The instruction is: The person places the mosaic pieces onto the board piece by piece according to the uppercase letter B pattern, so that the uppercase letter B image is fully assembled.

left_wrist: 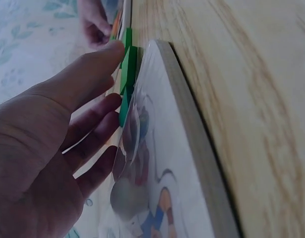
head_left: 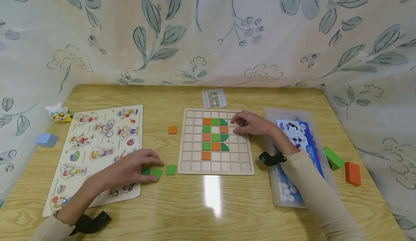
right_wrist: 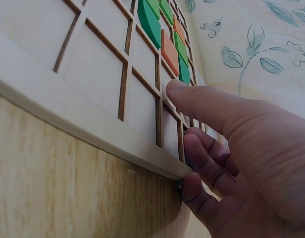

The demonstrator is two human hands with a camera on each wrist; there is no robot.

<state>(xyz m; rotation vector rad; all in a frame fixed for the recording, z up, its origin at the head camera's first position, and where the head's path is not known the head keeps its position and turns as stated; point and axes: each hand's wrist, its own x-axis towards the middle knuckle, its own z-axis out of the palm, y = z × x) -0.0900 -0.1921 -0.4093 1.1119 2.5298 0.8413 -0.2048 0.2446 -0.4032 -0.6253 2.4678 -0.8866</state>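
Green tiles [head_left: 157,171] are touched by relaxed left hand [head_left: 136,167] fingers; right hand [head_left: 251,123], fingers loose, rests on the grid board [head_left: 195,158] — one tile is best pinched by its edges.

Left hand [head_left: 133,167] flat, fingers relaxed, right hand [head_left: 251,123] fingers extended

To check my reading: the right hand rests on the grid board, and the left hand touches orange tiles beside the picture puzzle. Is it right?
Not quite. In the head view the left hand touches green tiles, not orange; the rest holds.
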